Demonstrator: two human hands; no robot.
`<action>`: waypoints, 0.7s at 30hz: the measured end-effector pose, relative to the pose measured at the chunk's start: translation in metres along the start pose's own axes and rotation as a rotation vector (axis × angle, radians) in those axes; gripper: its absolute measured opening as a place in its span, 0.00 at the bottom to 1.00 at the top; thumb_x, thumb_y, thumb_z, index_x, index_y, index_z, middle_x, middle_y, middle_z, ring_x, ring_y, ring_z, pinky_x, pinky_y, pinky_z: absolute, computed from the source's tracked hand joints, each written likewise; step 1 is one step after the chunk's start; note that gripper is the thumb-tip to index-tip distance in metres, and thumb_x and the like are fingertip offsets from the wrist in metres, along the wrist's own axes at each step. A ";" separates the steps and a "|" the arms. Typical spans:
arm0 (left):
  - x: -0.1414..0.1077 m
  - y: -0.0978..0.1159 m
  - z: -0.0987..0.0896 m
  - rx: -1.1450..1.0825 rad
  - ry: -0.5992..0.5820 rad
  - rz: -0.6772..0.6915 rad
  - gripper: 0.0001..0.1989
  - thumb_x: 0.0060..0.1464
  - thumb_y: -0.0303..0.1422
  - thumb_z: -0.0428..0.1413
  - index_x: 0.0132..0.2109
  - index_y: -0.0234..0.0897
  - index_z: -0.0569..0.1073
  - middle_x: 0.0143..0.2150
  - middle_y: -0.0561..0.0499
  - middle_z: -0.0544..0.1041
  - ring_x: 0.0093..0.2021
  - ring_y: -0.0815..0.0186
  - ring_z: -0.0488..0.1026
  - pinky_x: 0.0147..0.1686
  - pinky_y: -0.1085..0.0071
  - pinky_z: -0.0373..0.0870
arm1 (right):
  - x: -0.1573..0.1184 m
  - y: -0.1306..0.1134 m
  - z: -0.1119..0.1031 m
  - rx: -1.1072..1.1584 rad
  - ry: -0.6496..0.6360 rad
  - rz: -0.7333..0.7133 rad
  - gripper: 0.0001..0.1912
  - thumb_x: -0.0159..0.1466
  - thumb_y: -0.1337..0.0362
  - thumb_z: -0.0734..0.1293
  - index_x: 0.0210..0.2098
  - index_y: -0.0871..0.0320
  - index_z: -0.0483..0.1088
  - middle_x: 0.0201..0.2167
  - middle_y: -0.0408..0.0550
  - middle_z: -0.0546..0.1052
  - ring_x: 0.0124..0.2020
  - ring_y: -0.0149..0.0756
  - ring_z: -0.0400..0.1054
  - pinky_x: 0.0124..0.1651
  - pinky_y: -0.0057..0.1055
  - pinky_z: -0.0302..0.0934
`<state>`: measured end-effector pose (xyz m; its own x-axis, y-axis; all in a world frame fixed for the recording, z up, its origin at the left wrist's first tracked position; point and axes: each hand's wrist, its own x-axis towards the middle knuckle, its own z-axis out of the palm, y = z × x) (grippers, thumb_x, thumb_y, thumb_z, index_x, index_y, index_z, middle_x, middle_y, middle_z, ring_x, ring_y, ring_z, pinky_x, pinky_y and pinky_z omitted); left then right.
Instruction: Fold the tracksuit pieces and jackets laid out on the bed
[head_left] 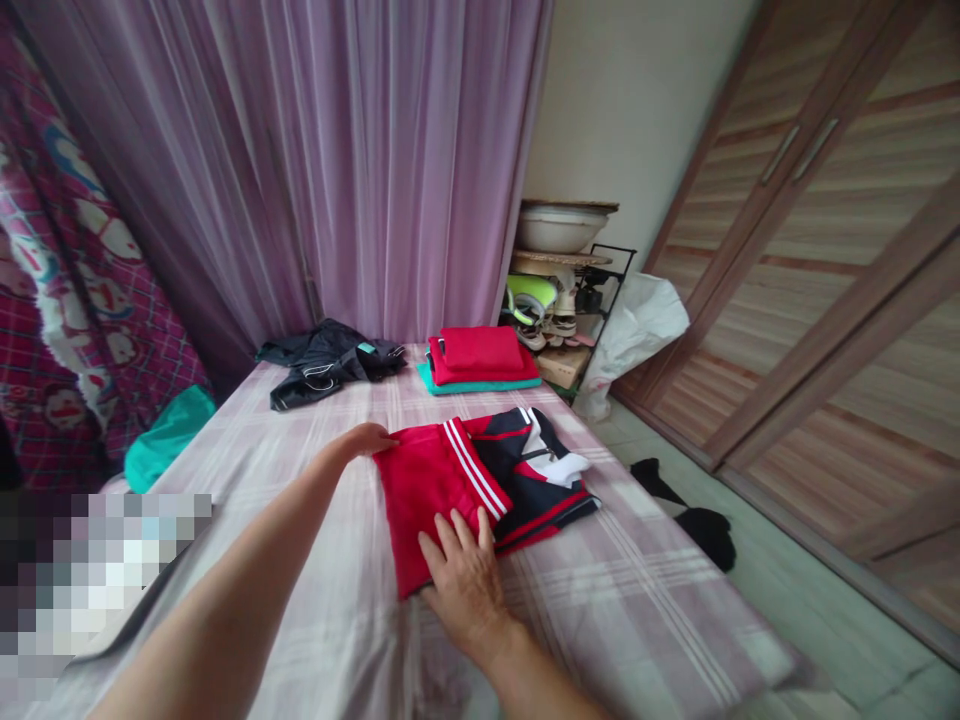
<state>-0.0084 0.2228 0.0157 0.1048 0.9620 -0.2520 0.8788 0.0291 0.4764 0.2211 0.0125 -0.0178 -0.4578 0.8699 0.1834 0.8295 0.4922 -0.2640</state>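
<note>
A red and navy jacket (431,475) with a white collar and a short zip lies on the bed. Its red lower part is folded up over the navy chest, and the white-striped hem runs across it. At the jacket's far left corner, my left hand (367,438) has its fingers closed on the edge of the cloth. My right hand (465,580) rests flat on the near side of the red part, fingers spread.
A stack of folded red and teal clothes (484,355) sits at the bed's far edge. Crumpled dark clothes (330,360) lie left of it, and a teal cloth (169,435) at the left edge. Beyond stand a shoe rack (559,310) and a wooden wardrobe (810,290).
</note>
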 end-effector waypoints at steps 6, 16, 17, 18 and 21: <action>-0.057 -0.022 -0.022 -0.141 -0.053 -0.119 0.29 0.40 0.59 0.57 0.36 0.38 0.75 0.34 0.48 0.79 0.37 0.60 0.75 0.32 0.71 0.72 | -0.010 0.025 -0.019 0.250 0.054 -0.086 0.23 0.63 0.71 0.62 0.56 0.49 0.73 0.57 0.49 0.75 0.62 0.44 0.64 0.69 0.59 0.42; -0.161 -0.034 -0.076 -0.554 -0.040 -0.110 0.37 0.36 0.62 0.61 0.49 0.44 0.76 0.42 0.50 0.78 0.33 0.65 0.72 0.22 0.76 0.65 | -0.031 0.021 -0.052 1.126 0.148 0.190 0.24 0.65 0.47 0.61 0.49 0.56 0.77 0.43 0.52 0.82 0.46 0.45 0.75 0.49 0.39 0.69; -0.155 -0.029 -0.080 -0.574 -0.040 -0.105 0.36 0.36 0.63 0.60 0.46 0.42 0.76 0.41 0.49 0.78 0.33 0.65 0.72 0.22 0.76 0.64 | -0.027 0.024 -0.052 1.193 0.166 0.257 0.25 0.64 0.45 0.62 0.49 0.55 0.77 0.43 0.52 0.82 0.45 0.45 0.75 0.48 0.39 0.70; -0.146 -0.022 -0.083 -0.596 -0.042 -0.094 0.36 0.37 0.65 0.58 0.44 0.41 0.77 0.40 0.48 0.78 0.33 0.65 0.72 0.23 0.76 0.64 | -0.022 0.029 -0.052 1.263 0.196 0.325 0.26 0.64 0.44 0.62 0.50 0.55 0.76 0.43 0.52 0.82 0.45 0.44 0.75 0.47 0.38 0.70; -0.106 0.005 -0.081 -0.596 -0.061 -0.010 0.40 0.43 0.69 0.48 0.46 0.40 0.76 0.43 0.47 0.79 0.37 0.63 0.74 0.28 0.75 0.67 | -0.002 0.058 -0.045 1.433 0.309 0.515 0.29 0.62 0.42 0.62 0.52 0.55 0.73 0.43 0.51 0.81 0.42 0.43 0.75 0.42 0.37 0.70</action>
<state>-0.0529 0.1433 0.1132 0.1398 0.9441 -0.2984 0.4695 0.2022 0.8595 0.2845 0.0379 0.0097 0.0009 0.9972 -0.0747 -0.2005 -0.0730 -0.9770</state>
